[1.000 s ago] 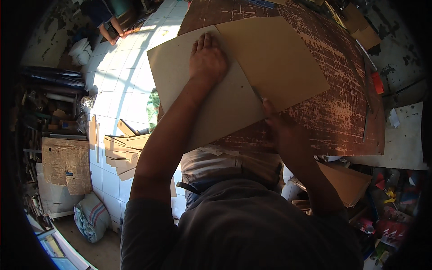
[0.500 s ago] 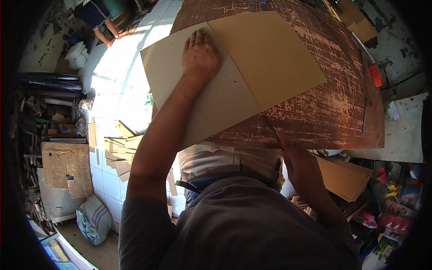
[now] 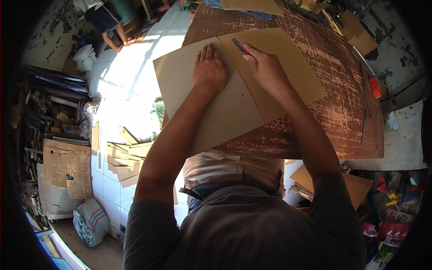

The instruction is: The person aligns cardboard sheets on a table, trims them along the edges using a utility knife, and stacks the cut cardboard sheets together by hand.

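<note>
My left hand [image 3: 210, 69] lies flat on a greyish sheet of board [image 3: 225, 110], fingers stretched toward its far edge. This sheet rests over a browner sheet of cardboard [image 3: 288, 58], which shows to its right. In my right hand [image 3: 266, 67] is a utility knife [image 3: 240, 46] with red on its dark handle, my fingers closed round it. Its tip points up and left, close to the far end of the grey sheet's right edge; whether the blade touches the board I cannot tell. Both sheets lie on a worn, scratched brown tabletop [image 3: 346, 103].
Cardboard pieces [image 3: 252, 5] lie along the table's far edge. Cut cardboard strips [image 3: 128, 157] are stacked on the tiled floor [image 3: 121, 103] at left. A packed shelf [image 3: 58, 117] stands far left. Another person's legs [image 3: 114, 36] show at the upper left.
My right hand has moved with the utility knife from the near table edge up over the cardboard to the sheets' far side. My left hand stays flat on the grey sheet.
</note>
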Tool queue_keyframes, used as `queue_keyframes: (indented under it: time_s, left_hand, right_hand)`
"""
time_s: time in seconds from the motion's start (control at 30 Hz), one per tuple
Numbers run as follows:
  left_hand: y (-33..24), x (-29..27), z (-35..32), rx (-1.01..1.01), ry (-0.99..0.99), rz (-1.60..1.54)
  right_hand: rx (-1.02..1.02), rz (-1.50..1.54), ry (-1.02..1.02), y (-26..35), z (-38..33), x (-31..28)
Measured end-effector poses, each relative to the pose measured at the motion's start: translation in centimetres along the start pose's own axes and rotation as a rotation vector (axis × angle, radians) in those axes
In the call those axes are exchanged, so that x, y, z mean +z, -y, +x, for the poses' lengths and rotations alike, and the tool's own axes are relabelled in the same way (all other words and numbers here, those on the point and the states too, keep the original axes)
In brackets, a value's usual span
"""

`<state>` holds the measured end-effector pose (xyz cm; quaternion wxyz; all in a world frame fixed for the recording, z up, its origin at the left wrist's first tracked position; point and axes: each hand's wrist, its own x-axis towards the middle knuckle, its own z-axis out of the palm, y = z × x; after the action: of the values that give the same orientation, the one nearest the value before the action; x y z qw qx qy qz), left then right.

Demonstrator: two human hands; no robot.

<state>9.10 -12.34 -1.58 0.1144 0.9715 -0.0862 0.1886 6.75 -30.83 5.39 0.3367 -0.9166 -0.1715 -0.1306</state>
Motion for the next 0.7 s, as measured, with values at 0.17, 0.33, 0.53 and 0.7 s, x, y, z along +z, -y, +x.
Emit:
queue_keyframes:
  time_s: [0.17, 0.33, 0.53, 0.7]
  left_hand:
    - [0.2, 0.4, -0.1, 0.03, -0.013, 0.008]
    - [0.3, 0.2, 0.0, 0.008, -0.003, -0.02]
    - [0.1, 0.0, 0.1, -0.004, 0.011, -0.018]
    - [-0.2, -0.3, 0.2, 0.001, 0.023, 0.013]
  right_hand:
    - [-0.096, -0.124, -0.043, -1.4, 5.4, 5.1]
    - [-0.029, -0.184, 0.069, -0.9, 6.5, 6.0]
    - [-0.109, -0.267, 0.108, -0.2, 6.6, 5.8]
    - [-0.07, -0.268, 0.166, -0.3, 7.3, 5.5]
